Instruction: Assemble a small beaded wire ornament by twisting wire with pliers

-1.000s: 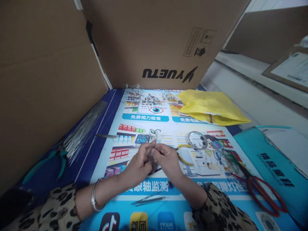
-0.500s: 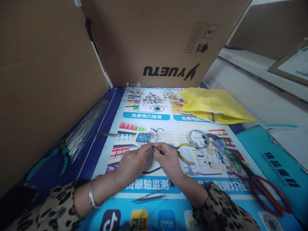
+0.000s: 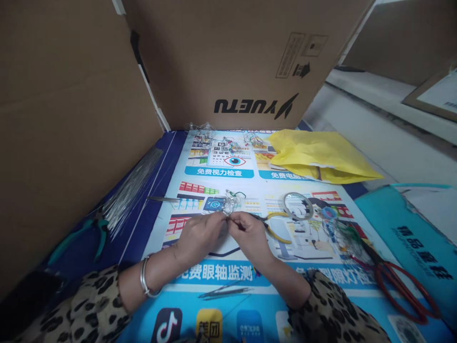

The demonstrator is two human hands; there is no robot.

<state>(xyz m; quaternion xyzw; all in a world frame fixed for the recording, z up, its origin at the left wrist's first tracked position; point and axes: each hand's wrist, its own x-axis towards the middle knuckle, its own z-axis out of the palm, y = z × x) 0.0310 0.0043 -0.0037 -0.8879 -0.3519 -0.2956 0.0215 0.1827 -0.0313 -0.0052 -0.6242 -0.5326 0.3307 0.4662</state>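
My left hand and my right hand meet at the middle of the printed sheet, fingertips pinched close together. A small tangle of thin silvery wire with a green strand shows just beyond the fingertips, and both hands seem closed on its near end. What exactly lies between the fingers is mostly hidden. Right of my right hand, yellow-handled pliers lie partly behind it. Several short dark wire pieces rest on the sheet nearer to me, below the hands.
A bundle of straight wires and teal-handled pliers lie left. To the right are a clear ring-shaped roll, red-handled scissors, wire tangles and a yellow bag. Cardboard walls stand behind and left.
The whole view has shifted slightly, so things appear a little further right. My hands keep nearly the same pinch at the wire tangle; no object is visibly taken or released.
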